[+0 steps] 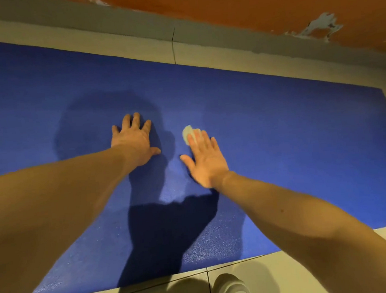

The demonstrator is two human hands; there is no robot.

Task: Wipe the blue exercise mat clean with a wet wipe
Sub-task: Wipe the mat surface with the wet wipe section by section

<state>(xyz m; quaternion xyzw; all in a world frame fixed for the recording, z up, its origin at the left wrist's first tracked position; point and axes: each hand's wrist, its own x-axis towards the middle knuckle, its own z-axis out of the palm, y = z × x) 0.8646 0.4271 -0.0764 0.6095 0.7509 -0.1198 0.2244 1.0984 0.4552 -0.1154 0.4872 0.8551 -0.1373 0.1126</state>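
The blue exercise mat (291,137) lies flat on the tiled floor and fills most of the view. My left hand (134,139) rests palm down on the mat near its middle, fingers spread and straight. Just to its right, my right hand (203,159) lies flat on the mat with straight fingers. Its fingertips press on a small white wet wipe (187,132), which sticks out from under them on the far side.
Pale floor tiles (291,273) border the mat on the near side, where my two light shoes (230,290) stand. Beyond the mat's far edge run a grey skirting (130,23) and an orange wall (244,1) with chipped paint.
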